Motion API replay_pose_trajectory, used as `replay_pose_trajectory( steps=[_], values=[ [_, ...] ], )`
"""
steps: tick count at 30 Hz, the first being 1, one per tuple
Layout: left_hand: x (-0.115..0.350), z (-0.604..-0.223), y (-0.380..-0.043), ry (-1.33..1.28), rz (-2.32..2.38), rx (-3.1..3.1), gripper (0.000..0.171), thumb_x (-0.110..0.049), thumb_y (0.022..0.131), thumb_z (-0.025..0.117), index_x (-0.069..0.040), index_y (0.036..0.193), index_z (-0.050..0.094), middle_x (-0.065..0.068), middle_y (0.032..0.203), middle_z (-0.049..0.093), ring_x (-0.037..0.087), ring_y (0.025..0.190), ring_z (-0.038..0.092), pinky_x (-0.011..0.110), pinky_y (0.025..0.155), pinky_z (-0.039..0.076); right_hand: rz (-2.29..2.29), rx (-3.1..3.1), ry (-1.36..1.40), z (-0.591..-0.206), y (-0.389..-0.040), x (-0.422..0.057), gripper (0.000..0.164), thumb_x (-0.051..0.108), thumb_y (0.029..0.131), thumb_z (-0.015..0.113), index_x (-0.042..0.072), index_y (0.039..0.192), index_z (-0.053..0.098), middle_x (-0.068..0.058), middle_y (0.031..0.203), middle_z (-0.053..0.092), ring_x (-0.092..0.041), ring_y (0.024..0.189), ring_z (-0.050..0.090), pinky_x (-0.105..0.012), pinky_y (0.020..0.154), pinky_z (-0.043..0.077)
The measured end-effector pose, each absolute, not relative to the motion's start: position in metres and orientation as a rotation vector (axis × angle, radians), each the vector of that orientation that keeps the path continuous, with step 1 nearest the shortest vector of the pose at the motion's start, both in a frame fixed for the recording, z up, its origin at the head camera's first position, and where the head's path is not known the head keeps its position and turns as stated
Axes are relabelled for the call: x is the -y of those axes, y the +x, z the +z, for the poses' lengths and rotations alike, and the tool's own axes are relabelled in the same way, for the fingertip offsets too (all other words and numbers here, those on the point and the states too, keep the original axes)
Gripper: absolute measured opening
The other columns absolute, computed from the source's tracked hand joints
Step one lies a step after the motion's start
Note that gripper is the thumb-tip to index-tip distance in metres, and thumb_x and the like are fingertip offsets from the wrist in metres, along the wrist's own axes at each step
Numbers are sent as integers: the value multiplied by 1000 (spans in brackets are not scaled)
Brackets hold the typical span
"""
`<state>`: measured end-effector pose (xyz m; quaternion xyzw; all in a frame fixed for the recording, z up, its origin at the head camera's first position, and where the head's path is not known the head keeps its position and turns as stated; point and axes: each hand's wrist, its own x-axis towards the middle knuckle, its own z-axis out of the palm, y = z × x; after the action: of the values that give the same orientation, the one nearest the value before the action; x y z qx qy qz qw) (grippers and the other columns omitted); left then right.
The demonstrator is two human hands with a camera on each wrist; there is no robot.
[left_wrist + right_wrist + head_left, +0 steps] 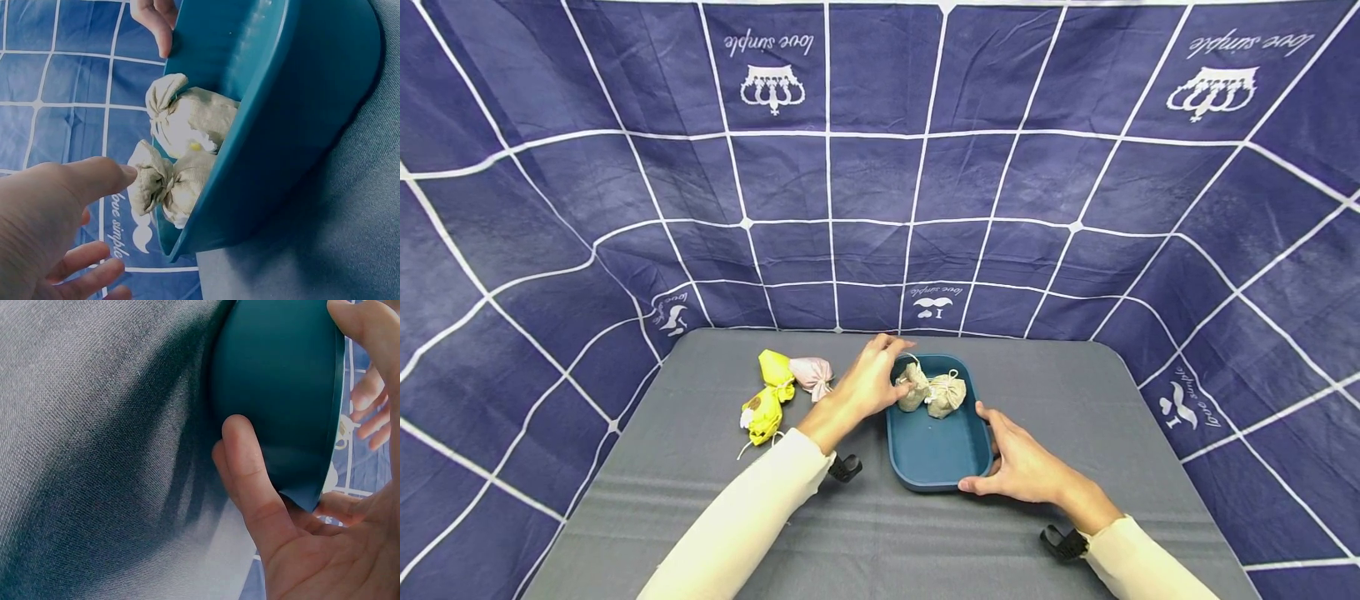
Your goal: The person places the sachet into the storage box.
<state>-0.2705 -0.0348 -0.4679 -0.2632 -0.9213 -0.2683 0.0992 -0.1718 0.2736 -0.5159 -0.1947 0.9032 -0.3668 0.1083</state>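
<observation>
gripping tray [934, 454], right hand [1026, 460], left hand [874, 381] by pouches [947, 395]

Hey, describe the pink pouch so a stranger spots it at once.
On the grey table, find the blue tray holding two beige pouches. Left of it in the head view, the pink pouch lies beside two yellow pouches. Its pale pink colour sets it apart.

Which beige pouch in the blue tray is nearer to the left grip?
The left beige pouch in the head view: the left grip is right at it; the other beige pouch lies farther right.
</observation>
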Motion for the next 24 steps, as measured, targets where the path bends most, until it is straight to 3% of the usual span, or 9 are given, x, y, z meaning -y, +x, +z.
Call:
replay_pose_trajectory(
  steps=[14,24],
  values=[
    [45,-465,-264,-723,-643,2757,70,-51,100,89,-20,160,69,13,150,74,40,142,70,60,111,61,-1090,-2664,-579,-514,-170,-273,132,47,84,105,-11,175,29,-40,174,44,2,80,71,-24,79,65],
    [66,-469,-260,-655,-603,2758,66,-49,101,88,-18,157,71,14,149,74,40,140,72,59,107,61,-1062,-2686,-613,-514,-170,-273,132,50,84,104,-12,174,30,-37,177,42,3,83,69,-23,81,64]
  ],
)
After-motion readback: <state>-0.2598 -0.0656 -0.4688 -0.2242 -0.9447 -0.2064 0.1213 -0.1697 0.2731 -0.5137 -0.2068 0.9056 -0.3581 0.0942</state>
